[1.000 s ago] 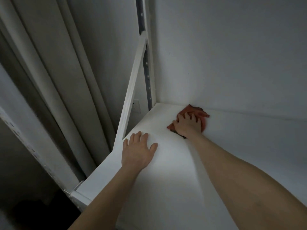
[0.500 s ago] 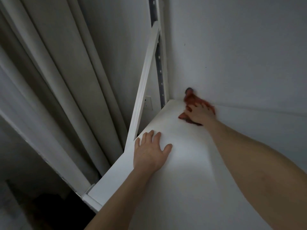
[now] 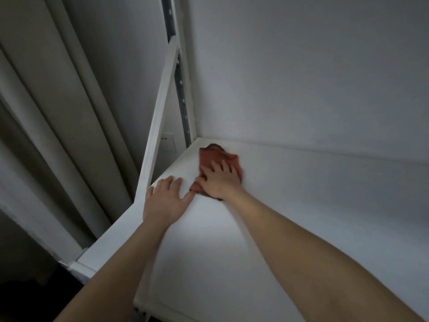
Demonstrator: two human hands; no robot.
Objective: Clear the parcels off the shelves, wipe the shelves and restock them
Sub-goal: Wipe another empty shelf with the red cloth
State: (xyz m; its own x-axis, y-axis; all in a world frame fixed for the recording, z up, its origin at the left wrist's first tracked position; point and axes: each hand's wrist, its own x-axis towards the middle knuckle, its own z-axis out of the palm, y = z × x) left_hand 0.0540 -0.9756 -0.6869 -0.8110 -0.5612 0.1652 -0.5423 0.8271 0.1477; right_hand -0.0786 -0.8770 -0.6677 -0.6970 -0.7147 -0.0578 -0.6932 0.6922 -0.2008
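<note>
A white shelf board (image 3: pixel 301 205) fills the lower right of the head view, bare of parcels. A reddish cloth (image 3: pixel 213 156) lies on it near the back left corner. My right hand (image 3: pixel 218 180) presses flat on the cloth, fingers spread over its near part. My left hand (image 3: pixel 166 201) rests palm down on the shelf near its left edge, its thumb almost touching the cloth. No parcels are in view.
A white slanted brace (image 3: pixel 160 112) and a perforated metal upright (image 3: pixel 181 89) rise at the shelf's left back corner. The grey wall (image 3: pixel 301 77) backs the shelf. Curtains (image 3: pixel 58 101) hang to the left, with a wall socket (image 3: pixel 169 141) behind the brace.
My right hand drew the cloth back from the far corner toward me and to the left. My left hand stayed flat on the shelf; the two hands are now close together.
</note>
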